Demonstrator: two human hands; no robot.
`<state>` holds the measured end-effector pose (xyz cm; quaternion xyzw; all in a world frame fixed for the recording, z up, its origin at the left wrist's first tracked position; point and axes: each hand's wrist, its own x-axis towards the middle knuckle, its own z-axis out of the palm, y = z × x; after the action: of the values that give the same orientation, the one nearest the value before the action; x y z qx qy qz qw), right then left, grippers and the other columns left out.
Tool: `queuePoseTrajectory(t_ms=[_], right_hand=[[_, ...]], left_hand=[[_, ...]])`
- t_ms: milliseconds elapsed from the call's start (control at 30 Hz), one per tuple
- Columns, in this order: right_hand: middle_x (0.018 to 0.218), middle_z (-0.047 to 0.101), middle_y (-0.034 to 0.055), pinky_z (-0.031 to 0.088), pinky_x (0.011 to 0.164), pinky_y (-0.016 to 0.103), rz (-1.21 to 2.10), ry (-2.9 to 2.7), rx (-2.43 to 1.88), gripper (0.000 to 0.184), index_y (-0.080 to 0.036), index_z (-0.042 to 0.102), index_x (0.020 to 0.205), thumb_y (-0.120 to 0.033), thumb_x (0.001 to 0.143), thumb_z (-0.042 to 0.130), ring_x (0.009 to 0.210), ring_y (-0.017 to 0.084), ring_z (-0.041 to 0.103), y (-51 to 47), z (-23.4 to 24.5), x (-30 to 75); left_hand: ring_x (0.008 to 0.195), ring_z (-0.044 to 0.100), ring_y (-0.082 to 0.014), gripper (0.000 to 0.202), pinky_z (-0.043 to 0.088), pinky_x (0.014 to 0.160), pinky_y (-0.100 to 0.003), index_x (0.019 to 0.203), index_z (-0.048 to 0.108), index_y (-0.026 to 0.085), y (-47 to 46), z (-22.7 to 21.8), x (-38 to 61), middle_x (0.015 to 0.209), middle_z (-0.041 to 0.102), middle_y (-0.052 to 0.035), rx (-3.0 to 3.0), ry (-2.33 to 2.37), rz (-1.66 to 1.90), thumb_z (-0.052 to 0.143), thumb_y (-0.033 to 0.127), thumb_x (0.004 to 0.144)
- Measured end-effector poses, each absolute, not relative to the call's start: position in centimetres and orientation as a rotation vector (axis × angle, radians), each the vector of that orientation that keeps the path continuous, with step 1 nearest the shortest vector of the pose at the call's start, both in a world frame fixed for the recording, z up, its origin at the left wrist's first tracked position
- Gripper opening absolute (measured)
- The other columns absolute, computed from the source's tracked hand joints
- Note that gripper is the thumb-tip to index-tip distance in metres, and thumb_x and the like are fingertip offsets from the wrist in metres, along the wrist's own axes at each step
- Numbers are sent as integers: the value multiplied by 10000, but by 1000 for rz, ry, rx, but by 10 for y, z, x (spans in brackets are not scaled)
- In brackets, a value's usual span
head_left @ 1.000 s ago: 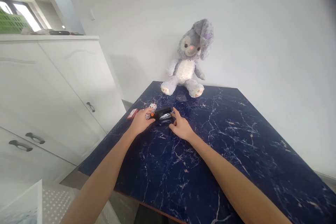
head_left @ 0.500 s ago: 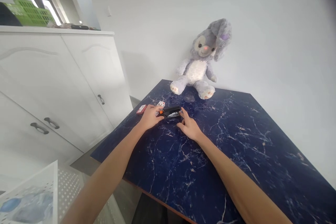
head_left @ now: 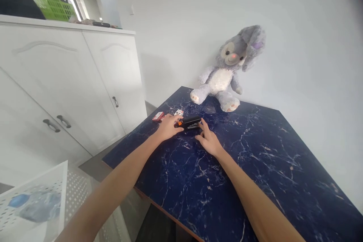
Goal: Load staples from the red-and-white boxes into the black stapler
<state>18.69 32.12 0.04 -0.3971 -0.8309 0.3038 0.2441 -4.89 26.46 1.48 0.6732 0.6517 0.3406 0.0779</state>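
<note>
A black stapler (head_left: 190,122) with an orange part at its left end lies on the dark blue marbled table (head_left: 181,174). My left hand (head_left: 168,127) is closed around its left end, fingers on the far side and thumb on the near side. At the stapler's right end, my right hand (head_left: 209,140) has bent fingers against it, the thumb lower down and apart. A strip of silver metal shows along the near side. Just beyond my left hand lie a red-and-white box (head_left: 158,116) and a small white box with red marks (head_left: 179,112), partly covered by my fingers.
A grey plush rabbit (head_left: 222,79) sits at the table's back edge against the wall. White cabinets (head_left: 113,72) stand to the left, with a green basket (head_left: 58,6) on top. At lower left, a white perforated basket (head_left: 65,196) holds a clear bottle (head_left: 39,206).
The view has turned slightly left, so everything appears shifted right. Both hands remain at the stapler's ends. Less of its silver metal shows than before.
</note>
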Motion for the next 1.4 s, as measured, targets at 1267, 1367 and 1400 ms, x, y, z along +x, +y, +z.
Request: queuePoseTrajectory(t_ms=[1267, 1367, 1400], right_hand=[[1430, 576, 132, 421, 1102, 521, 704, -2194, -1079, 846, -182, 206, 1594, -309, 851, 592, 1234, 300, 583, 329, -9, 190], [1360, 625, 122, 466, 1062, 496, 707, -2142, -1087, 788, -189, 281, 1560, -285, 843, 596, 1168, 282, 622, 329, -9, 190], [1342, 637, 115, 474, 1056, 489, 705, -2129, -1088, 769, -196, 300, 1549, -277, 844, 594, 1163, 279, 626, 329, -10, 190]], left_hand=[[1130, 629, -300, 381, 484, 989, -421, 1239, 676, 185, 264, 35, -95, 1218, 693, -139, 1877, 2476, 974, 529, 344, 925], [1044, 655, -268, 340, 493, 960, -403, 1156, 723, 214, 256, 47, -90, 1101, 741, -88, 2029, 2061, 908, 582, 375, 891], [1026, 658, -264, 325, 497, 945, -398, 1116, 741, 231, 252, 51, -90, 1079, 747, -71, 2053, 1923, 812, 598, 404, 881]])
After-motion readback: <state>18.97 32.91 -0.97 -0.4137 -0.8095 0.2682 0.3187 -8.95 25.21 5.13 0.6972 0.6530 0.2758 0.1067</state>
